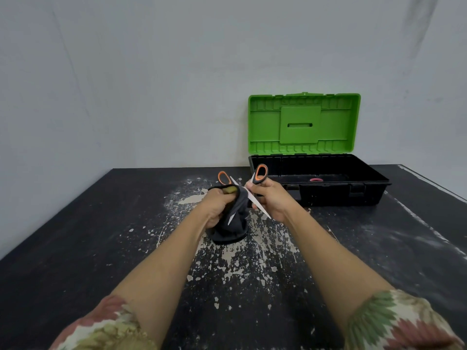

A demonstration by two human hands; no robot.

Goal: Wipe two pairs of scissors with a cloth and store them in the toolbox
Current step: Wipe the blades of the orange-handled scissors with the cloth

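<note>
The right hand (271,198) holds the orange-handled scissors (249,195) by one handle loop, with the blades spread open. The left hand (218,205) squeezes a dark cloth (233,223) around one blade, and the other blade sticks out just below the right hand's fingers. The cloth hangs down from the left hand onto the scratched black table (101,236). Behind the right hand sits the open toolbox (328,190) with its green lid (303,123) up. Something pink (316,179) lies inside it.
</note>
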